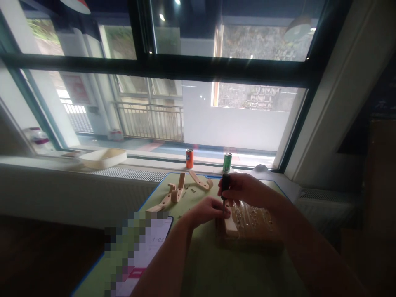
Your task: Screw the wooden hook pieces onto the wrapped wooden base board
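Note:
My right hand is closed around the black handle of a screwdriver, which stands nearly upright with its shaft pointing down. Below it lies a pale wooden piece along the left side of a brown block. The thumb and fingers of my left hand are pinched together beside the screwdriver's tip, against the wooden piece. Whatever they hold there is too small or hidden to make out. Clear plastic with several small metal screws lies over the block's top.
Several curved wooden hooks and a few loose screws lie on the green tabletop. A phone rests left of my forearm. An orange can, a green can and a cream tray stand by the window.

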The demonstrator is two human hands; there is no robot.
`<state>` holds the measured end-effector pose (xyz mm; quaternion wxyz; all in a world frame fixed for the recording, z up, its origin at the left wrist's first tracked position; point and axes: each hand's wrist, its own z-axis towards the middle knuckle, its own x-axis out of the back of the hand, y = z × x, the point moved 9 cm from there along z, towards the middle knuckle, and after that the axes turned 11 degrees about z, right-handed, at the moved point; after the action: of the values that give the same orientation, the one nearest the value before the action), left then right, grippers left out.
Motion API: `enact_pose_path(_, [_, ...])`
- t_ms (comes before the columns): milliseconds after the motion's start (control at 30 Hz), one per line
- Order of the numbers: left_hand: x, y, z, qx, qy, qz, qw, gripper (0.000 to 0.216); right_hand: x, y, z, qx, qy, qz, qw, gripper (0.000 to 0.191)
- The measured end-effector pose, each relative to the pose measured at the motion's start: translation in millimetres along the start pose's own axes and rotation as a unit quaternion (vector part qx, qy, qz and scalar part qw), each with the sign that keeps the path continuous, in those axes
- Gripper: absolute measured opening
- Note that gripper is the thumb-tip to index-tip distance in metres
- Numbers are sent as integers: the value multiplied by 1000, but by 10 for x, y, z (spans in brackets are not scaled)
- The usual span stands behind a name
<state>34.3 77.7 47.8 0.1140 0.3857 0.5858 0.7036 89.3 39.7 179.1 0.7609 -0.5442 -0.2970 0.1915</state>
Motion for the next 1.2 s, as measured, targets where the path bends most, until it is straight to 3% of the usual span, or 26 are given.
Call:
enact_pose_path(167, [27,-37,12,10,11,31,999,34,229,237,-38,-18,43,12,999,30])
enact_pose_path(333, [35,-24,12,18,21,50,998,34,391,348,-12,-24,88,-68,993,27])
enact_pose_path(667, [35,32,-3,16,24,63,998,35,401,302,3,-17,92,-110,989,18])
enact_pose_path(900, [39,100,-26,3,26,59,998,33,395,371,19,-21,80,-111,990,17])
enact_pose_path(1200, [19,145,-32,-6,10,63,998,30,471,509,34,-49,114,-98,987,19])
